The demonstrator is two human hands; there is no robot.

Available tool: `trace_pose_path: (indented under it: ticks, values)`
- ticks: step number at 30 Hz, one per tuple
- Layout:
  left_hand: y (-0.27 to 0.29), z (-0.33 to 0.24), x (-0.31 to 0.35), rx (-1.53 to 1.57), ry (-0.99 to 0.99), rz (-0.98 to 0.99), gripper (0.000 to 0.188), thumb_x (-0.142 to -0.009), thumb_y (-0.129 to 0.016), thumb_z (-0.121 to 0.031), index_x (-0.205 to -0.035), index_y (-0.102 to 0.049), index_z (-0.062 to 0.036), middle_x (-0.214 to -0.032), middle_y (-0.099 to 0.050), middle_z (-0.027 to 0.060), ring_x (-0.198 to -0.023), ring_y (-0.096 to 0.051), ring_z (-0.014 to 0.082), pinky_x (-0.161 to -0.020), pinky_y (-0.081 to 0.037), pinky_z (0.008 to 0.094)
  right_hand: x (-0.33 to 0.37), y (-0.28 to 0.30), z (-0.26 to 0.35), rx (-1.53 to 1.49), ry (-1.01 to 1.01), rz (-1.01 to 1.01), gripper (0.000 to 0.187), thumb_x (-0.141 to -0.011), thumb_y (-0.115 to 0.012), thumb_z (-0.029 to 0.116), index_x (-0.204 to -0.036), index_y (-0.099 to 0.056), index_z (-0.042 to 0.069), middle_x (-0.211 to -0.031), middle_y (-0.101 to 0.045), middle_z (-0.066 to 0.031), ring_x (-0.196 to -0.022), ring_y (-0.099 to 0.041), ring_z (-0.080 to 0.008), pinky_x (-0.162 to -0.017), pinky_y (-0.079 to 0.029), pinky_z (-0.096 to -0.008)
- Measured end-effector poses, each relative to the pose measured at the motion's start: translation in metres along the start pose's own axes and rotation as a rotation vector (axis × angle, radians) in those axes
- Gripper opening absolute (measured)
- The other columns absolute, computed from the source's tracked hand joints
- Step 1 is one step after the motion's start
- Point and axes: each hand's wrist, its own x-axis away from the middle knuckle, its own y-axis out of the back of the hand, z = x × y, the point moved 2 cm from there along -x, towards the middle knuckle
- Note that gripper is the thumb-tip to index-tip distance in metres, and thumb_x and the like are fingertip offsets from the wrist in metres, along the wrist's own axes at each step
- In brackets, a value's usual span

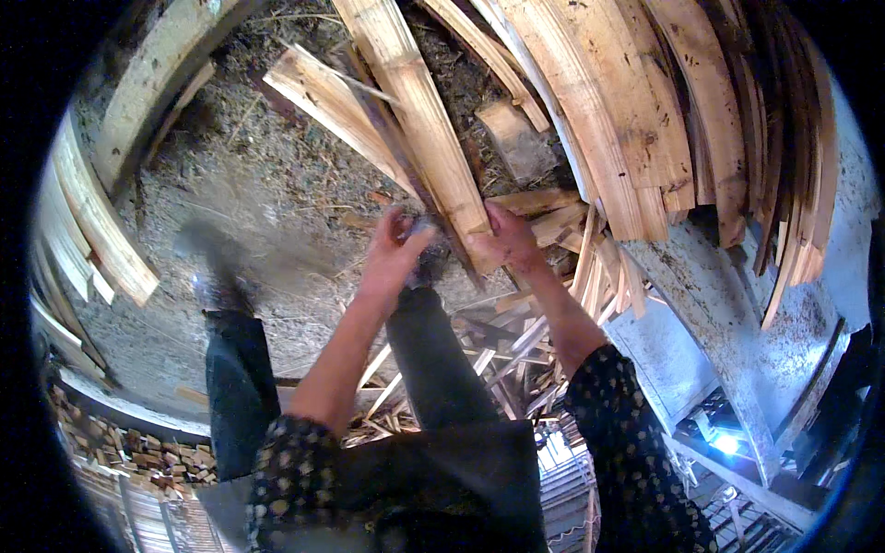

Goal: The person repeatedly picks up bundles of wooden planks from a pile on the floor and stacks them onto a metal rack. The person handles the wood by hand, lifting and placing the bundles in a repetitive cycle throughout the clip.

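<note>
Roughly at the left edge of the dirt floor [230,175], curved pale slats [92,221] lie stacked, well apart from where I am working. Moving right, my left hand [392,253] sits at the near end of a long wooden plank [419,120]; its fingers curl up against the plank's left edge and underside, so I read that grip as narrow and on the wood, though the palm side is hidden from me. Just beside it, my right hand [505,241] closes over the plank's near right corner, thumb on top, holding it firmly.

The plank's long axis runs from my hands away toward the far side of the floor, leaning slightly left as it goes; its near end points at me and its far end rests among other boards. A darker, thinner strip [392,138] lies along its left side, touching it.

To do this well, I judge both hands should stay at the same end, squeeze evenly, and draw along the long axis rather than twisting, so the neighbouring boards do not slide.

Further right, a large heap of planks [682,111] fans out over a grey metal table [719,313], with thin offcuts [516,350] scattered below its near edge.
</note>
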Motion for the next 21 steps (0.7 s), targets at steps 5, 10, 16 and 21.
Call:
trace_pose_path:
  ticks: [5, 10, 16, 21]
  values:
    - [-0.036, 0.029, -0.037, 0.100, -0.100, -0.151, 0.060, -0.070, -0.070, -0.017, -0.117, -0.037, 0.0016, -0.106, -0.055, 0.0148, -0.095, -0.054, 0.0215, -0.083, -0.043, 0.0324, 0.002, 0.003, 0.027, 0.254, 0.103, -0.081, 0.042, -0.075, -0.060, 0.015, -0.114, -0.050, 0.001, -0.097, -0.058, -0.0064, -0.085, -0.056, -0.0139, -0.076, -0.045, -0.0279]
    - [-0.032, 0.009, -0.006, -0.052, -0.107, -0.220, 0.054, -0.068, -0.073, -0.020, -0.108, -0.044, 0.0014, -0.092, -0.058, 0.0129, -0.081, -0.057, 0.0190, -0.070, -0.046, 0.0296, 0.025, 0.012, 0.047, 0.126, -0.121, 0.114, 0.046, -0.073, -0.061, 0.023, -0.113, -0.050, 0.002, -0.095, -0.059, -0.0100, -0.087, -0.056, -0.0214, -0.077, -0.045, -0.0330]
    - [-0.026, -0.010, 0.064, 0.080, 0.021, -0.067, 0.055, -0.073, -0.070, -0.029, -0.111, -0.044, 0.0017, -0.090, -0.057, 0.0096, -0.077, -0.055, 0.0166, -0.062, -0.045, 0.0280, 0.102, 0.041, 0.177, -0.052, 0.032, 0.303, 0.056, -0.073, -0.063, 0.030, -0.118, -0.045, 0.002, -0.103, -0.059, -0.0171, -0.095, -0.057, -0.0287, -0.083, -0.044, -0.0375]
    - [-0.016, -0.041, 0.170, -0.015, -0.094, 0.114, 0.046, -0.083, -0.056, -0.033, -0.113, -0.050, 0.0021, -0.097, -0.060, 0.0083, -0.087, -0.054, 0.0145, -0.076, -0.044, 0.0295, 0.210, 0.053, 0.251, -0.159, -0.159, 0.331, 0.051, -0.076, -0.060, 0.028, -0.117, -0.047, 0.002, -0.105, -0.057, -0.0108, -0.096, -0.052, -0.0190, -0.086, -0.040, -0.0331]
